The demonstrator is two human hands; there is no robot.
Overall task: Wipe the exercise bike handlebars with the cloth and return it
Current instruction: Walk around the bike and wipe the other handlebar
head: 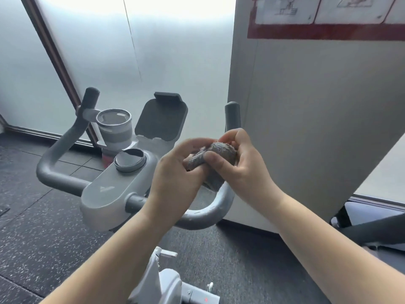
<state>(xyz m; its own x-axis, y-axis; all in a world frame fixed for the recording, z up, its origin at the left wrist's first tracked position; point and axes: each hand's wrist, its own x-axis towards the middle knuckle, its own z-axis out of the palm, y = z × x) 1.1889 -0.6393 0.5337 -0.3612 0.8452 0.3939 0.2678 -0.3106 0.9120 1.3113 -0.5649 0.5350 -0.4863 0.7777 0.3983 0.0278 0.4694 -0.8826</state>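
Note:
The grey exercise bike handlebars [59,174] curve out from a pale console in the middle of the view, with dark grips pointing up at both ends. A fuzzy grey-brown cloth [219,153] is bunched up above the right bend of the bar. My left hand [175,172] grips the cloth from the left. My right hand [241,163] pinches it from the right, thumb on top. Part of the cloth hangs down onto the bar under my hands.
A round dial [129,160] sits on the console, with a dark tablet holder [162,119] and a cup holder [115,126] behind it. A white pillar [317,128] stands close on the right. Frosted glass lies ahead, and dark speckled flooring [32,227] below.

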